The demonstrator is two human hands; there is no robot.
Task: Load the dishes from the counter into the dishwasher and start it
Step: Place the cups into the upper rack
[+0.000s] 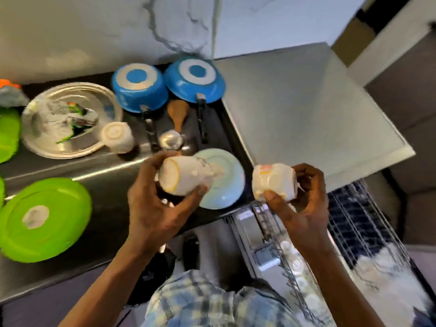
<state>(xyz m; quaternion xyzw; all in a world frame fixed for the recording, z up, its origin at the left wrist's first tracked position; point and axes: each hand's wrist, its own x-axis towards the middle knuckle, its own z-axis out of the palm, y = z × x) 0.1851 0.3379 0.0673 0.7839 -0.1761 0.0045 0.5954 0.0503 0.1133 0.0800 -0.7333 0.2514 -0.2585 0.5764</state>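
Cups first: left hand (153, 208) has its fingers (154, 161) curled round one white cup (181, 177), held on its side over the bench (94, 175) edge, just in front of a pale blue plate (224, 185). Right hand (304, 204) has fingers and thumb wrapped round a second white cup (273, 181), tipped sideways above the pulled-out dishwasher rack (354, 220). Both grips are closed firm.

Risks, my read: glazed ceramic is slick & prob. wet, so a one-hand grip could slip and drop a cup on the wire rack or steel bench, chipping it. The left cup is near the blue plate, so a careless swing could knock it. The rack has white pieces in it (blurred, can't tell which), so a cup set down blind could clack against them.

Materials: cups are smooth & rounded, w/ a yellowish line on the left one. The rack is thin metal wire, the bench dull steel.

Left to load:
- a third cup (116, 136), upside down at the rim of a shiny steel plate (70, 119) w/ scraps
- two blue pans (139, 87), bottom-up w/ black handles
- a wooden spoon (178, 114)
- a steel ladle (171, 140)
- glossy green plates (44, 218)
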